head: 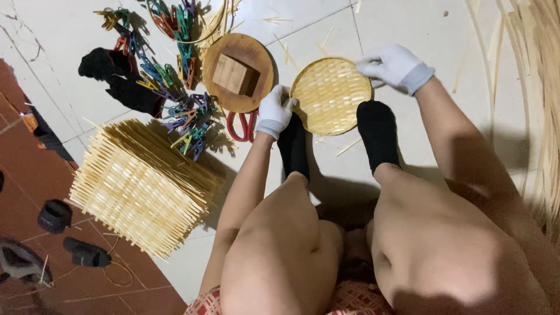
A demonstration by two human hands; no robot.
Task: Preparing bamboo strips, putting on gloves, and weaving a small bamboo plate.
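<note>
Both gloved hands grip the round woven bamboo tray lying on the tiled floor between the feet: left hand fingers closed on its near-left rim, right hand fingers pinching the far-right rim. This looks like rim shaping; turning it calls for steady grips.

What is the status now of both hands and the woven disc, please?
Left hand and right hand, white-gloved, grip opposite edges of round woven bamboo disc. Disc on floor by both feet. Red scissors beside left hand.

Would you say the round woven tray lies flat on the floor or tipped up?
Flat: the round woven tray rests face-up on the floor, a gloved hand at each edge.
</note>
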